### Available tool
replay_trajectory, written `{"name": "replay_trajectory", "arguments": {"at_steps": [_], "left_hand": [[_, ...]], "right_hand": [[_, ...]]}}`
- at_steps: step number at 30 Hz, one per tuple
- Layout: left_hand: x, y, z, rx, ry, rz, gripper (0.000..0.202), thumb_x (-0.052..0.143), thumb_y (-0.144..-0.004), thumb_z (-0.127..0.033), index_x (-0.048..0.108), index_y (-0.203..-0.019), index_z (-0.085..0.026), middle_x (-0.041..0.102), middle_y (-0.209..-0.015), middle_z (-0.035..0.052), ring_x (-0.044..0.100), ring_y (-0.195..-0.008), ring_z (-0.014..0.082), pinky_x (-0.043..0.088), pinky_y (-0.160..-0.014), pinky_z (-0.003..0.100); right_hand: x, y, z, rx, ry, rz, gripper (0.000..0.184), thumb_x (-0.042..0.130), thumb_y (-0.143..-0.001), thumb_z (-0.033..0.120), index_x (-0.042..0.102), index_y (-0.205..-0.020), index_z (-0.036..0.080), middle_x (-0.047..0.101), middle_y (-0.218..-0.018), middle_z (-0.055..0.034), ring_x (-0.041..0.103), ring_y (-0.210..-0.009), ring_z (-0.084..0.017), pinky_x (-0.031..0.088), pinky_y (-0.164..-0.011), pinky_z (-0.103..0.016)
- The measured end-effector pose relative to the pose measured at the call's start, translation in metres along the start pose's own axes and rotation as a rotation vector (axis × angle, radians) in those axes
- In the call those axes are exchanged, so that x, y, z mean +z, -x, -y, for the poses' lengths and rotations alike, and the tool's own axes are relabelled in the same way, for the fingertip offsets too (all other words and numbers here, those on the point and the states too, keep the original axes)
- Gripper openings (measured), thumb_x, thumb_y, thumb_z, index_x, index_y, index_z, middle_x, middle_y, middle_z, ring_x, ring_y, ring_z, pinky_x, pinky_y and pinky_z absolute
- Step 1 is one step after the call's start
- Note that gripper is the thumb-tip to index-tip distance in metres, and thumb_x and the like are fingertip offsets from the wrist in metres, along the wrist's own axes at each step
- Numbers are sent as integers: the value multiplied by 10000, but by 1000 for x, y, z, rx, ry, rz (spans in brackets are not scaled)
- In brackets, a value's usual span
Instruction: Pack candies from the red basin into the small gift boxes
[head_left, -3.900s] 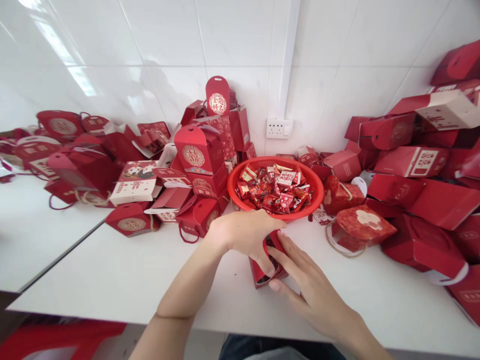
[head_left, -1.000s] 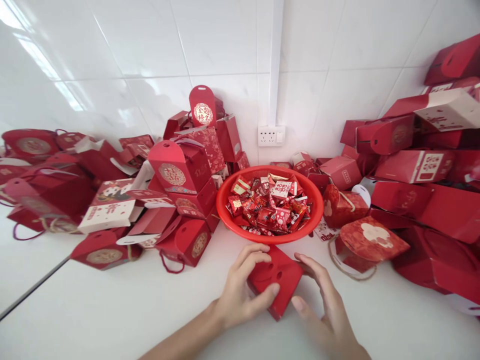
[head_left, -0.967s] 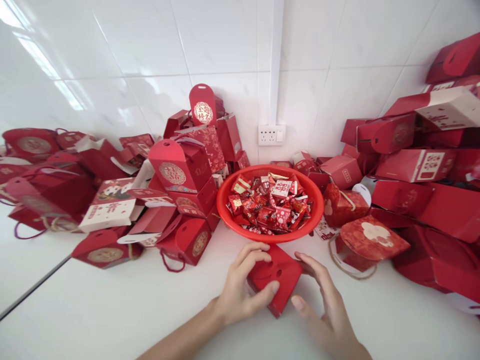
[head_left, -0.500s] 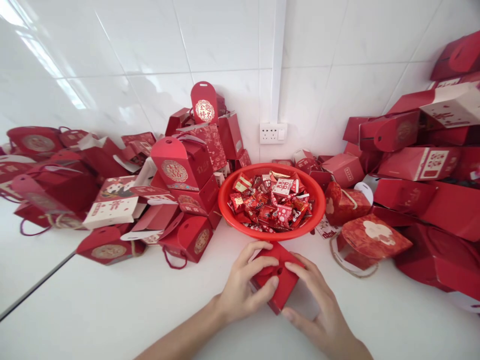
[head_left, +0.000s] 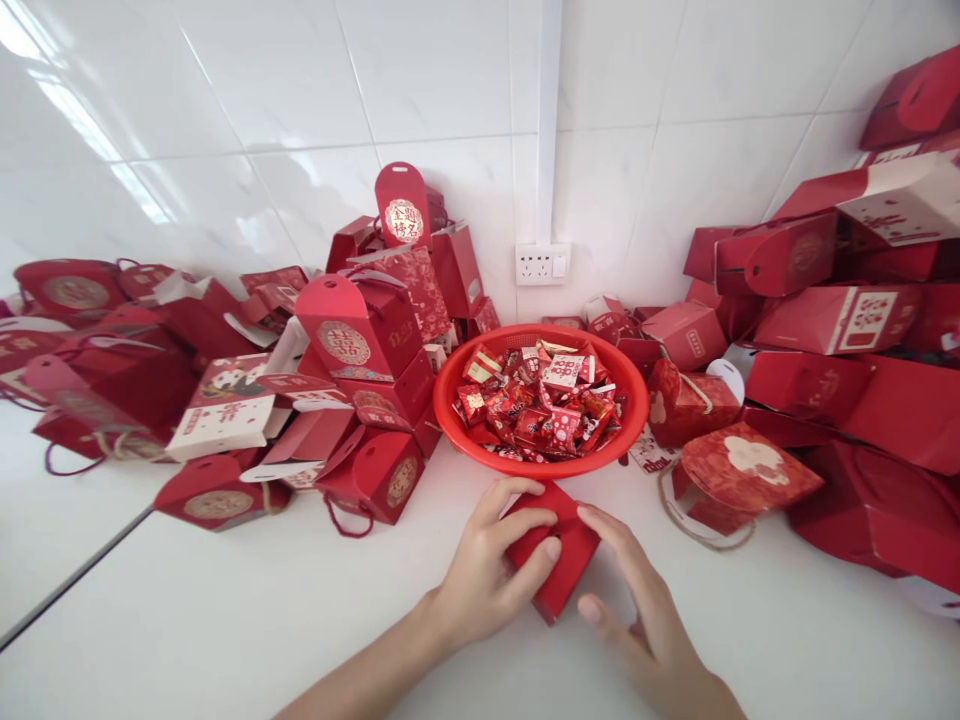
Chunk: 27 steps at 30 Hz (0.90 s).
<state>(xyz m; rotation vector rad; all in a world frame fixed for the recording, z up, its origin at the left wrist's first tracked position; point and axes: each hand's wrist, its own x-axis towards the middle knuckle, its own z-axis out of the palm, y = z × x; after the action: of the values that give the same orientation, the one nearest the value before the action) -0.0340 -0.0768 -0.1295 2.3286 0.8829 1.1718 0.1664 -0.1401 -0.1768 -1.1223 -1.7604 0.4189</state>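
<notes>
A small red candy box (head_left: 574,560) rests on the white tabletop, its near corner pointing at me. My left hand (head_left: 499,565) lies over its left side, fingers curled onto the top and thumb pressing near the middle, so that part of the top is hidden. At the box's right edge is my right hand (head_left: 645,610), open; its index fingertip is at the far right corner, while the thumb stands apart from the box. Just beyond the box, a red plastic basket (head_left: 540,467) holds many wrapped candies (head_left: 536,400).
Stacked red gift boxes (head_left: 360,330) fill the left side, some with cord handles. More boxes (head_left: 817,390) are piled high on the right. A box with a rope handle (head_left: 750,470) sits right of the basket. A power socket (head_left: 542,264) is on the tiled wall.
My right hand has loosened from the box: its fingers and thumb have drawn slightly right, uncovering more of the top. My left hand stays on the box, nearly unmoved.
</notes>
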Motion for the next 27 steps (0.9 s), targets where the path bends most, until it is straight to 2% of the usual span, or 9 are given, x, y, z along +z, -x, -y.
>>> {"name": "replay_trajectory", "arguments": {"at_steps": [3,9,12,21,24,27], "left_hand": [[1,-4,-14,-44,-124,7,194,609,-930,-277,737,-1051,-196,636,-1171,135,647,-1060,258,581,-917,429],[7,-10,-35,-39,-272,79,201,613,-909,-279,747,-1027,-187,635,-1164,150,629,-1045,296,571,-900,474],[6,-13,-38,-103,-204,97,165,604,-895,-238,748,-961,-190,637,-1161,141,635,-1049,290,565,-908,467],[0,-25,-42,-414,214,190,98,704,-786,-117,746,-810,-202,674,-1133,79,646,-1106,239,497,-1027,397],[1,-25,-39,-446,263,169,94,736,-766,-114,760,-773,-205,689,-1121,75,654,-1099,238,494,-1029,391],[-2,-25,-38,-415,279,203,144,756,-771,-154,795,-886,-231,687,-1161,75,661,-1104,243,510,-1019,389]], "right_hand": [[2,3,0,65,-29,-31,547,518,-1015,388,385,-1531,267,574,-1471,-103,576,-1346,-247,538,-1067,-356],[-3,-2,3,42,-18,-97,436,556,-997,326,494,-1426,274,658,-1339,-76,654,-1222,-210,561,-1012,-297],[-6,-4,6,30,-32,-123,387,562,-992,298,533,-1378,276,679,-1283,-68,674,-1170,-198,567,-987,-276],[-6,-7,9,-1,-82,-121,265,586,-975,231,675,-1213,304,692,-1210,-51,680,-1135,-184,563,-977,-273],[-7,-9,9,11,-105,-129,251,605,-967,234,697,-1185,317,697,-1196,-45,687,-1119,-181,567,-968,-272],[-8,-9,10,22,-132,-126,255,602,-969,245,699,-1191,326,699,-1189,-42,690,-1111,-183,571,-962,-278]]}}
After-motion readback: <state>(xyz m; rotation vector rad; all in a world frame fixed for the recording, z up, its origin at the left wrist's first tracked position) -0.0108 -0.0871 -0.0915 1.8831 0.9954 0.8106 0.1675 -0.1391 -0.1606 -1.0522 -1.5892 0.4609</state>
